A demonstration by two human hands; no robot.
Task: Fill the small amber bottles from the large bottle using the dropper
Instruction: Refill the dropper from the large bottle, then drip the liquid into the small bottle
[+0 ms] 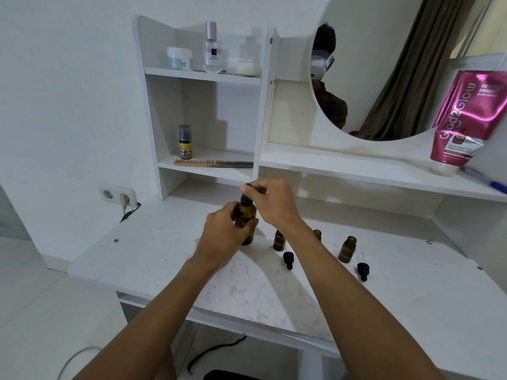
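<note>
Both forearms reach up from the near edge of the frame and meet over the middle of the white surface (153, 259). Closed around the belly of the large bottle (246, 218), the left hand (225, 231) keeps it upright with its base on or just above the surface; which of the two cannot be made out. Directly over it, the right hand (270, 200) has its fingertips pinched together on the black bulb of the dropper (245, 198), which sits in the bottle's neck, so its long axis runs straight up and down, in line with the bottle. Whether the cap is screwed on or already loose cannot be told. To the right and a little nearer stand three small amber bottles, all uncapped and upright: one (279, 240) just beside the right wrist, a second (317, 234) partly hidden behind that forearm, a third (348, 249) farthest right. Two loose black caps (288, 259) (363, 270) lie on the surface in front of them. What the coming move seems to turn on is this: the dropper must rise straight along the bottle's axis, then travel right and toward the near side to the open necks, and the right hand, already on that side, is plainly the nearer one, while the left steadies the source.
</note>
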